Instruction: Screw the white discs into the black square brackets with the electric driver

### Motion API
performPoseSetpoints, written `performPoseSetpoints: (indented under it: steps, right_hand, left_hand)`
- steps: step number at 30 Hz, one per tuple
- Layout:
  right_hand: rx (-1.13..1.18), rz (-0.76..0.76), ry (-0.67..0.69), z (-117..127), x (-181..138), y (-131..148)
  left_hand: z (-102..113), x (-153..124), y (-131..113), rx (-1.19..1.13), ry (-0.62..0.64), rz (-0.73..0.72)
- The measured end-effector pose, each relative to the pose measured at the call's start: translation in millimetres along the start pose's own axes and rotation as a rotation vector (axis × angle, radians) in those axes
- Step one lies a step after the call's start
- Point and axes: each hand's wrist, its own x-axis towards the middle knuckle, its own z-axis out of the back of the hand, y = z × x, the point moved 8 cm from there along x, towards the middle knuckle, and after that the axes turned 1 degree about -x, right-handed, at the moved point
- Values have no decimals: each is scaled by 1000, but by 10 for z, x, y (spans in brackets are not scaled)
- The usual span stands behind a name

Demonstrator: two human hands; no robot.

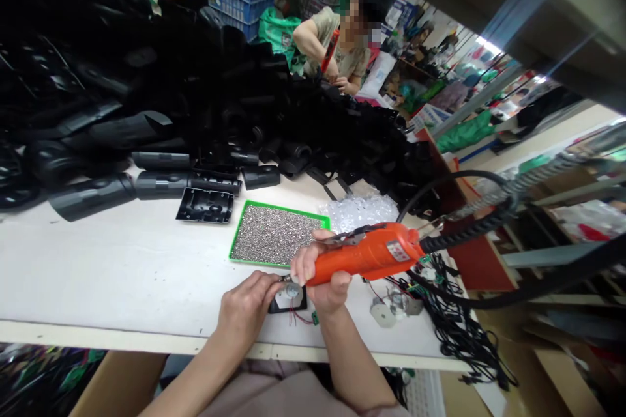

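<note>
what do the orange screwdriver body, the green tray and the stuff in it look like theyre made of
Orange screwdriver, gripped in the right hand: looks like smooth moulded plastic with a soft sheen; its trigger lever looks metallic. Green tray: probably plastic, with a thin, evenly bright rim. Its contents: grey, glittering grains, likely small metal screws, too small to be sure.

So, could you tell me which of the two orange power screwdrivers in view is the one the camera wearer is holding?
The near one, gripped by the right hand over the small black part that the left hand steadies. The other screwdriver is across the table, held upright by a co-worker.
</note>
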Motion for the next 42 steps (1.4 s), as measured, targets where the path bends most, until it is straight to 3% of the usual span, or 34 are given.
performPoseSetpoints:
  steps: [8, 14, 16, 20, 26, 30, 42]
  right_hand:
    - [-18, -7, -8, 17, -21, 12]
    - [-141, 35, -128, 296, -8, 371]
    - [-165, 55, -123, 395, -36, 474]
    - [-153, 33, -87, 544, -162, 404]
    - [-156, -17, -97, 637, -308, 67]
    - [-171, -63, -59, 640, -327, -89]
    - [-167, -107, -43, 664, -337, -254]
  left_hand:
    - [-150, -60, 150, -243, 130, 157]
    - [-337, -149, 442, -509, 287, 557]
    - [-383, -147, 443, -543, 346, 605]
    - [-451, -103, 335, -496, 468, 573]
    - [-574, -83, 136, -167, 648, 377]
    - [-655, -101, 106, -51, 751, 353]
    - [-665, -85, 191, -82, 662, 366]
